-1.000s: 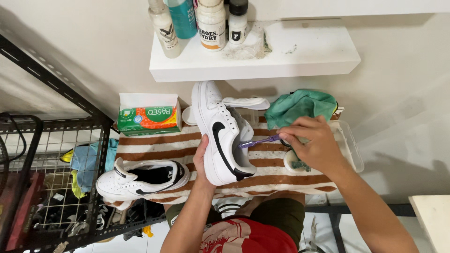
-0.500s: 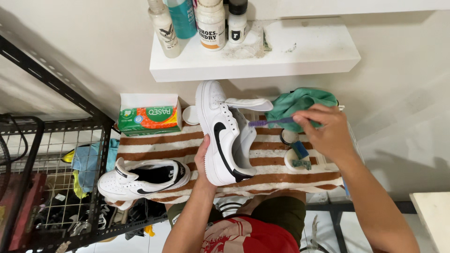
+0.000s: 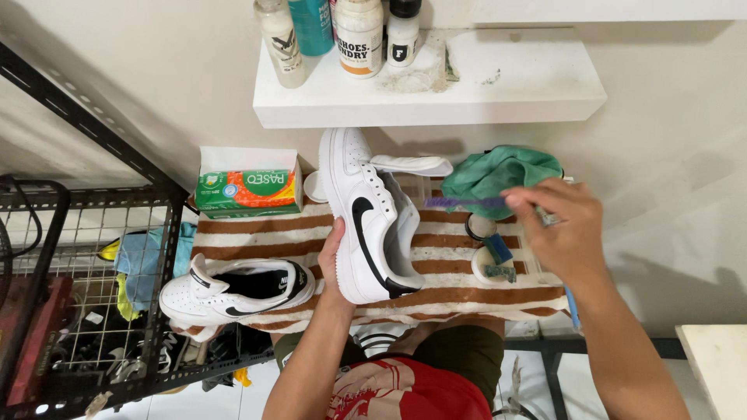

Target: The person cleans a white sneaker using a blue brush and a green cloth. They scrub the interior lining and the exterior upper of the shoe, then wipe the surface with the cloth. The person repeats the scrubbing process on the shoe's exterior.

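A second white shoe lies on its side on the brown-and-white striped towel. Behind it stands a green and orange tissue box. A green cloth sits bunched farther right. Bottles line the white wall shelf. A black wire rack stands at the left.

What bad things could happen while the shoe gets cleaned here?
The white shoe is held on its side by the left hand alone, so it might tip over. The right hand carries a purple brush above small containers; a low pass could knock them. The other shoe lies near the striped towel's front edge and may slide off.
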